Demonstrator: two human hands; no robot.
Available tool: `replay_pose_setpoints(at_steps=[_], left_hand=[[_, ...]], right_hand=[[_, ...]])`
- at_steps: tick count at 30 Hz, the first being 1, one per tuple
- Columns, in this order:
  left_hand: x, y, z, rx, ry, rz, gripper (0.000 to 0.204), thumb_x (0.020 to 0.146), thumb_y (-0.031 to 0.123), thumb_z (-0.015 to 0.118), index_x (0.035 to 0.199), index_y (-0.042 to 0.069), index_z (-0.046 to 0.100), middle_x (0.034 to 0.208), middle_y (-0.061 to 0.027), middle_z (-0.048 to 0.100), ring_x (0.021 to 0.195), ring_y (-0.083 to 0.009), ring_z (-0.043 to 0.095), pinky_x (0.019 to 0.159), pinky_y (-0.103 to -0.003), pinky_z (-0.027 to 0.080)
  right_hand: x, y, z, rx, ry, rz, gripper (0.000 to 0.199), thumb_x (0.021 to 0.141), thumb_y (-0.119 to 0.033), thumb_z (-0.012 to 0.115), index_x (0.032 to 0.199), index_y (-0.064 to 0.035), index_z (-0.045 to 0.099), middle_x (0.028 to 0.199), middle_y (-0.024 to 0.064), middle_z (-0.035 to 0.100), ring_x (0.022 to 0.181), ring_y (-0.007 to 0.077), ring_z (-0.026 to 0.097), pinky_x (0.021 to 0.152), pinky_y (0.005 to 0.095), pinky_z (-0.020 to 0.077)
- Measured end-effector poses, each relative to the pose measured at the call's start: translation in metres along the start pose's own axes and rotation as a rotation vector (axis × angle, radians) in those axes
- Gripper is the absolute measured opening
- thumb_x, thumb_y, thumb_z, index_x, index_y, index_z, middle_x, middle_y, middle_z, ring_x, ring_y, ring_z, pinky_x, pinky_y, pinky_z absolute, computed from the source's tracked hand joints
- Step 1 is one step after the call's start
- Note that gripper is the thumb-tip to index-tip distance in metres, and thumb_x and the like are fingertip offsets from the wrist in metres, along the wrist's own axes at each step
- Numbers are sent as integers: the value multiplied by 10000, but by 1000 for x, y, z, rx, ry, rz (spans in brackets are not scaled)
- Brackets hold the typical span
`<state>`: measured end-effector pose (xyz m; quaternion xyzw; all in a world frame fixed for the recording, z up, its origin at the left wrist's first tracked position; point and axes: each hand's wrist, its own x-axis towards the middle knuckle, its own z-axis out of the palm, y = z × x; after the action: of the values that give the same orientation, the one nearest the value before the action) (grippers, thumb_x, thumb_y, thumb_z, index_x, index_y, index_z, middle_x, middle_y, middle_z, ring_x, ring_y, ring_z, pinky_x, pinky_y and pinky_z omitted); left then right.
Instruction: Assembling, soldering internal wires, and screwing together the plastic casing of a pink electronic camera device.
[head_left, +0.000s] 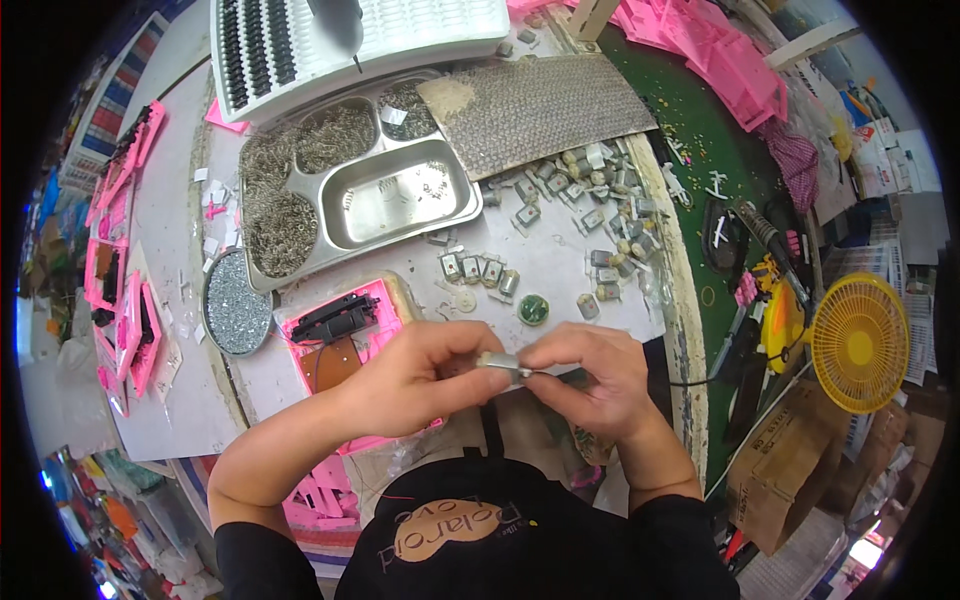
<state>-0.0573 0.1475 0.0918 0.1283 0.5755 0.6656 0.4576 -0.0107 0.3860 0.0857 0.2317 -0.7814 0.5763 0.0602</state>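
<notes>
1. I see both hands meeting just above the near edge of the surface [180, 250], close to the body, with a small silver motor [502, 364] pinched between them.
2. My left hand [415, 375] is curled closed – thumb and forefinger clamp the motor's left end, the other fingers folded under.
3. My right hand [592, 368] is closed too, fingertips nipping the motor's right end; a thin dark wire [688, 381] trails off from that hand toward the right.
4. Just behind the left hand lies a pink plastic housing [345, 330] with a black part fitted in its top and a brown panel below it.
5. Beyond the hands, a loose scatter of small grey motors [585, 195] covers the surface, with a short row of four [478, 270] nearer to me and a round green part [533, 309] just beside them.
6. A steel compartment tray [455, 215] sits farther back – its left compartments heaped with small metal springs, the large right one nearly bare.
7. A round tin of tiny silver pieces [237, 303] stands left of the pink housing.
8. A yellow desk fan [858, 343] is well off to the right, past the surface's edge.
</notes>
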Motion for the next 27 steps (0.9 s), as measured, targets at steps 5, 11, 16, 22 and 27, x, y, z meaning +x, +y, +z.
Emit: replay_pose_setpoints(at_steps=[5, 11, 16, 22, 27], left_hand=[[30, 36, -10, 480, -398, -48, 276, 1037, 278, 660, 1108, 13, 697, 857, -25, 675, 794, -86, 624, 702, -274, 506], [127, 61, -92, 1053, 508, 319, 209, 937, 194, 700, 1049, 24, 747, 961, -141, 755, 846, -235, 720, 795, -369, 552], [151, 69, -151, 1270, 750, 353, 184, 881, 151, 729, 1014, 28, 764, 975, -137, 752, 837, -265, 714, 803, -367, 554], [155, 71, -146, 1251, 619, 307, 173, 850, 135, 743, 983, 28, 774, 965, -143, 728, 881, -289, 708, 834, -387, 554], [158, 76, -145, 1337, 578, 310, 161, 830, 119, 761, 939, 0, 757, 962, -138, 731, 826, -266, 705, 791, -363, 556]], right_hand=[[-28, 13, -18, 881, -49, 353, 226, 805, 125, 800, 955, 10, 676, 942, 124, 726, 881, 172, 699, 784, 311, 545], [-47, 20, -17, 1187, 173, 551, 499, 755, 72, 848, 1135, -7, 534, 849, 165, 688, 745, 236, 689, 643, 347, 527], [-58, 42, -17, 1187, 210, 545, 570, 778, 74, 833, 1225, -1, 487, 943, 196, 707, 786, 223, 707, 667, 339, 547], [-57, 49, -21, 1206, 178, 527, 554, 782, 92, 830, 1227, 7, 512, 988, 167, 707, 856, 195, 714, 740, 297, 563], [-46, 38, -25, 1182, 136, 550, 566, 775, 84, 858, 1245, 5, 553, 962, 91, 688, 893, 146, 695, 808, 258, 558]])
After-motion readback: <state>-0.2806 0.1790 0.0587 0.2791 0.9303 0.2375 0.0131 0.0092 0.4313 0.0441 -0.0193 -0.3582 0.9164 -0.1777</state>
